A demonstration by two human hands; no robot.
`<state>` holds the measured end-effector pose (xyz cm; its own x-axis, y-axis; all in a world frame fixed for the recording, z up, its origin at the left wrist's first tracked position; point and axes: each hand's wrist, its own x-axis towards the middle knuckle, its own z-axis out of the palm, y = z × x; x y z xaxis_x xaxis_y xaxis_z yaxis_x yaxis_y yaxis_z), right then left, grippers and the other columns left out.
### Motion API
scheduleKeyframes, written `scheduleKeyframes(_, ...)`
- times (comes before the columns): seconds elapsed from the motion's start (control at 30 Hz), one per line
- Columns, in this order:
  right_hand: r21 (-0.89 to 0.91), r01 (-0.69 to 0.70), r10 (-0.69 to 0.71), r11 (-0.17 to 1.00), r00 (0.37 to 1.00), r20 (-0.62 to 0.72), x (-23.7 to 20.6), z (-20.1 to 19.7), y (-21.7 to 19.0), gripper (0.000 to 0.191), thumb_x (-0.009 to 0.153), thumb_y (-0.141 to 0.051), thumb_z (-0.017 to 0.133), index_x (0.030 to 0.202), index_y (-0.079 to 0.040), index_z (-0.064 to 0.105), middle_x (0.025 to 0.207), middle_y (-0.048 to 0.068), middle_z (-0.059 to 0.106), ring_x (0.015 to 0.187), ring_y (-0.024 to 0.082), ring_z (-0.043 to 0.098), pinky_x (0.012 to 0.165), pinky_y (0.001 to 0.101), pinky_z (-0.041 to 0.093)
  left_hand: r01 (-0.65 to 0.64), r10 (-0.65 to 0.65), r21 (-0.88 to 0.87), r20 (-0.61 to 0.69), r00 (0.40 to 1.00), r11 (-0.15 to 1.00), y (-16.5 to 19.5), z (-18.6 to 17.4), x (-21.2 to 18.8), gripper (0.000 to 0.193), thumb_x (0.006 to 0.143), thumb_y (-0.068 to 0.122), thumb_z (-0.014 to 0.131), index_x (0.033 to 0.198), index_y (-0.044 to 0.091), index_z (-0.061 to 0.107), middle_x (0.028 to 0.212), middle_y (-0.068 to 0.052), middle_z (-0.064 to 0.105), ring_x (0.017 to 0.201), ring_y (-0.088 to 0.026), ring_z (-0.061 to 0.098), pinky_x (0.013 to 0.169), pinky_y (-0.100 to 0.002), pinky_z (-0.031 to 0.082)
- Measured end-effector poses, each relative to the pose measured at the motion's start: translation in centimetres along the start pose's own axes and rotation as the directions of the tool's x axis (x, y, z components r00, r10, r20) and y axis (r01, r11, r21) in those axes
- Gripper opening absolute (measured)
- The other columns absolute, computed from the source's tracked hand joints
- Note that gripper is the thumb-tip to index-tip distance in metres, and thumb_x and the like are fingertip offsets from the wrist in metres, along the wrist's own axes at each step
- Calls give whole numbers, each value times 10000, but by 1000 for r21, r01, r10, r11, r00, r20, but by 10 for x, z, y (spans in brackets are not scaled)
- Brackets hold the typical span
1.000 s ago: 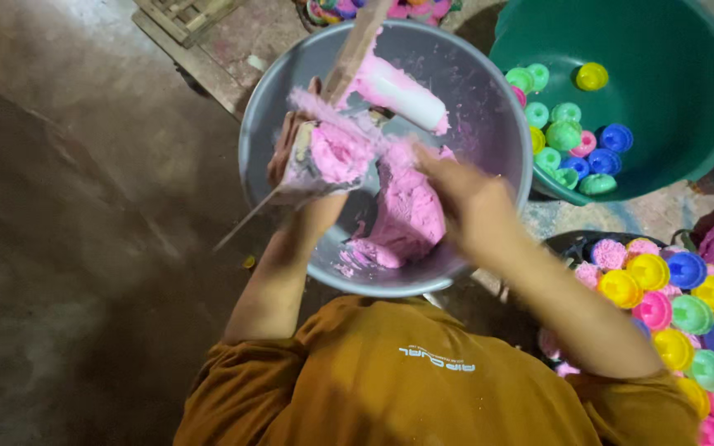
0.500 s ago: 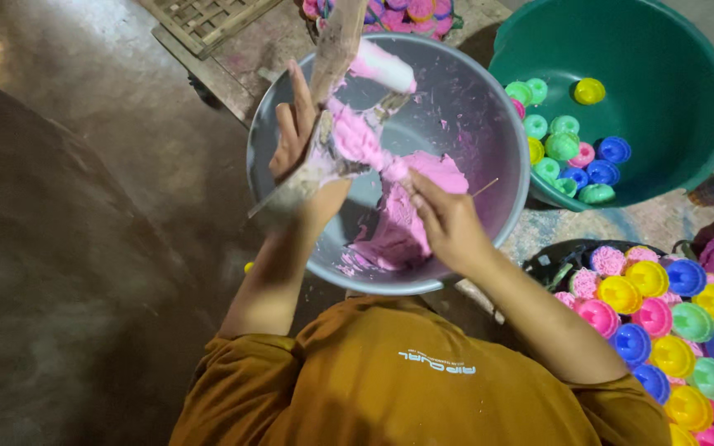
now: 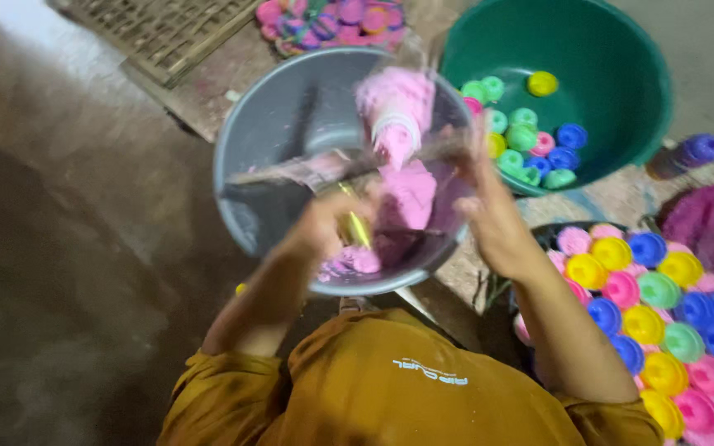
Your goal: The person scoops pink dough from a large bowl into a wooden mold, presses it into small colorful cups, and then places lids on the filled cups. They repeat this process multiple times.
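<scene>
Two hands are working pink paste [image 3: 406,194] over a grey basin [image 3: 262,132]: the left hand [image 3: 324,227] is closing around what is probably a yellow mould, though blur is hiding it, while the right hand [image 3: 493,223], fingers curled, is steadying a thin stick [image 3: 291,173]; filling seems under way, and pressing paste in cleanly comes next

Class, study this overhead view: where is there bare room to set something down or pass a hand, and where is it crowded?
Free: the dark floor left of the grey basin, and the green tub's right half. Crowded: the grey basin, where the left hand and right hand work pink paste, and the tray of coloured cups at right.
</scene>
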<state>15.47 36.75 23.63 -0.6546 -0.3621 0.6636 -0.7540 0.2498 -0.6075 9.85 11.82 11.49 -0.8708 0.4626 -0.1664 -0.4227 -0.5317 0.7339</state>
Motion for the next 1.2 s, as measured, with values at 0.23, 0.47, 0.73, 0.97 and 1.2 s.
scheduleKeyframes(0.23,801,-15,388,598,881,-273,-103,-82,-38,861,1037,-589,617,1667,-100,294,1428,317,564,1041,332,680,845,403,574,203,-357,359,442,823,911,-80,145,-28,376,798,159,680,1125,-12,610,930,-149,676,827,-272,670,711,-406,540)
scheduleKeyframes(0.47,-411,98,-117,906,993,-20,-197,-151,-109,531,948,-355,714,1424,-278,492,1238,225,638,958,454,730,754,465,639,-570,-245,761,644,725,310,-67,218,-36,521,815,335,730,1243,84,571,964,-135,704,845,-321,697,705,-436,539)
scheduleKeyframes(0.73,-511,18,-81,859,991,-102,-259,-164,-147,528,950,-244,563,1456,-261,413,1334,305,603,1163,528,671,879,526,622,-555,-473,830,509,719,51,-140,305,-58,504,815,472,748,1154,144,571,934,-120,717,881,-344,707,753,-478,535)
scheduleKeyframes(0.97,72,-653,657,754,750,-84,-341,-237,-158,844,844,-383,818,1496,-67,386,1325,251,500,1201,372,511,995,483,458,-652,-429,758,590,684,2,-165,337,-28,506,801,438,809,1176,156,620,1053,-113,698,946,-351,679,831,-468,539)
scheduleKeyframes(1.2,461,-673,729,578,680,80,-386,-211,-146,950,762,-515,787,1491,-39,404,1479,125,456,1375,242,458,1132,420,368,-634,73,730,640,765,254,-196,277,-8,713,761,93,768,1402,55,457,1440,-195,495,1305,-362,549,1084,-424,504)
